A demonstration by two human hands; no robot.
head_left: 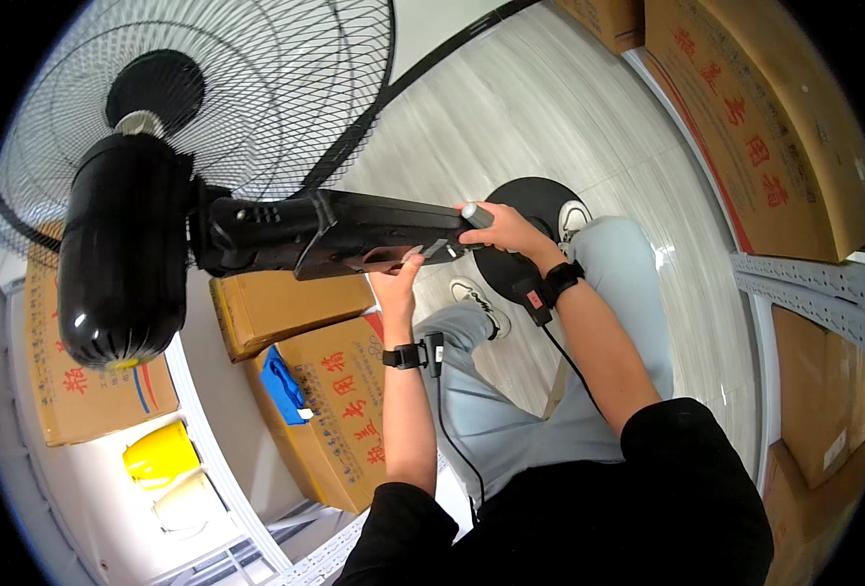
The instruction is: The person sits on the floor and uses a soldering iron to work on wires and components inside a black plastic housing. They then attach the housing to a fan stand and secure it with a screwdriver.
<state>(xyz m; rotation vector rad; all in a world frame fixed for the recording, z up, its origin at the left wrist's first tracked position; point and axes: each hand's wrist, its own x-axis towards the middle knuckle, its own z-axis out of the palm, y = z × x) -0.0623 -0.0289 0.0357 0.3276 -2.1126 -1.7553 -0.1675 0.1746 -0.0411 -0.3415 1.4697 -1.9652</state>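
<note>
Nearest to me, my left hand [398,275] comes up from six o'clock and presses against the underside of the fan's black control housing [354,234]. Its fingertips touch a small grey tab there; whether they pinch it or only push, I cannot tell. A black wrist strap [405,355] with a cable sits on that forearm.

At about one o'clock from it, my right hand [504,230] wraps closed around the grey top of the stand pole [475,215], just where the pole meets the housing. A matching strap [556,281] rides that wrist.

I judge the step in hand to be working the joint between the fan head and its pole: one hand steadies the pole, the other works at the catch beneath. The next move calls for firm support under the housing, because the heavy black motor casing [123,249] hangs out at nine o'clock and would tip the head if the joint loosens.

Beyond the motor, the white wire guard [257,98] spreads toward eleven o'clock. Below my hands, the round black base [530,200] rests on the pale floor beside my white shoes [473,295]. Farther out, cardboard boxes [335,391] sit at seven o'clock, a yellow cup [159,454] lies lower left, and more boxes fill the rack at two o'clock.
</note>
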